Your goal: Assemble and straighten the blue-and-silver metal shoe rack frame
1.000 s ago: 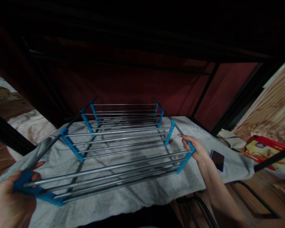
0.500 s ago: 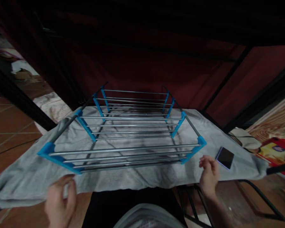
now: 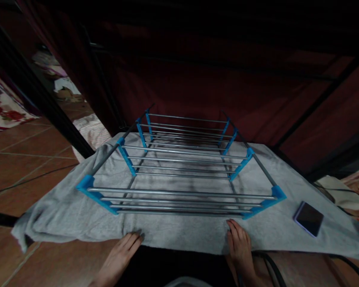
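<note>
A rack of metal tubes with blue plastic brackets (image 3: 126, 159), like a shoe rack, lies on a grey cloth (image 3: 179, 235). My left hand (image 3: 121, 253) rests at the cloth's front edge, fingers stretched out and close together, below the rack's near left corner. On the cloth near the rack's front right bracket lies my right hand (image 3: 239, 241), its fingers extended and slightly bent. Both hands hold nothing that I can see and are apart from the rack. The thumbs are mostly hidden.
A phone (image 3: 308, 219) lies on the cloth to the right. Dark red panels (image 3: 179, 87) rise directly behind the rack. On the left, a striped cloth (image 3: 91, 131) and a dark cable (image 3: 32, 179) lie on the tiled floor (image 3: 14, 223).
Both hands have moved inward and come to rest on the front of the cloth. The view has shifted left, so the rack and phone appear farther right.
</note>
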`<state>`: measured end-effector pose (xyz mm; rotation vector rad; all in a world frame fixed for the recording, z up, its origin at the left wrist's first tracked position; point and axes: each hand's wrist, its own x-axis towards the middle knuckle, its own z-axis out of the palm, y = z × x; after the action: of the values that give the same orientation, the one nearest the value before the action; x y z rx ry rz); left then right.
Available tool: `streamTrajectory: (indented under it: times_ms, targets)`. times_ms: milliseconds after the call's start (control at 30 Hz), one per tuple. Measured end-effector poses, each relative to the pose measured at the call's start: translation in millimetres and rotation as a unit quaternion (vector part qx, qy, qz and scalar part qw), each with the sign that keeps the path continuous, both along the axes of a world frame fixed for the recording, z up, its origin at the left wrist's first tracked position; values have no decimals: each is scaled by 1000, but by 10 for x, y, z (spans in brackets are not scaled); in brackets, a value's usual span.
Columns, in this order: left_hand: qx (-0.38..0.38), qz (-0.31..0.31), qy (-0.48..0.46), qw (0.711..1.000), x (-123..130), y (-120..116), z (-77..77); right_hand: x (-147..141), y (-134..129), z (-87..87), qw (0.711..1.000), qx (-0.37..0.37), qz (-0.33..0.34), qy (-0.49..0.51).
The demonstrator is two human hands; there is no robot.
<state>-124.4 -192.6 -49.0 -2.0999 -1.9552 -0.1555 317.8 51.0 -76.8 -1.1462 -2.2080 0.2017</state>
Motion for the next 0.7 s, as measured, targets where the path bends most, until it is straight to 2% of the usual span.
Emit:
streamTrajectory:
  times_ms: [100,200,267,333,433,467,533,600,700]
  targets:
    - [-8,11,-6,1000,27,-108,-123,6,0,-55,1000,25,-1,-17]
    - [25,-22,-8,999,55,-174,-155,32,-3,-39,1000,25,-1,-10]
    - [61,-35,-7,997,51,-164,-92,58,3,-7,1000,22,3,1]
    - [79,10,-18,997,22,-99,18,75,15,23,999,33,6,3]
    - [88,114,-54,988,-78,29,159,85,35,30,999,46,8,-15]
    - [92,132,-64,985,-126,55,180,97,38,20,999,39,12,-15]
    - [101,126,-79,984,-234,60,184,152,41,-10,1000,12,18,12]
    - [118,105,-96,983,-343,21,181,242,50,-27,996,-33,-8,77]
    - [188,124,-153,962,-458,-24,284,364,112,74,968,-102,-110,200]
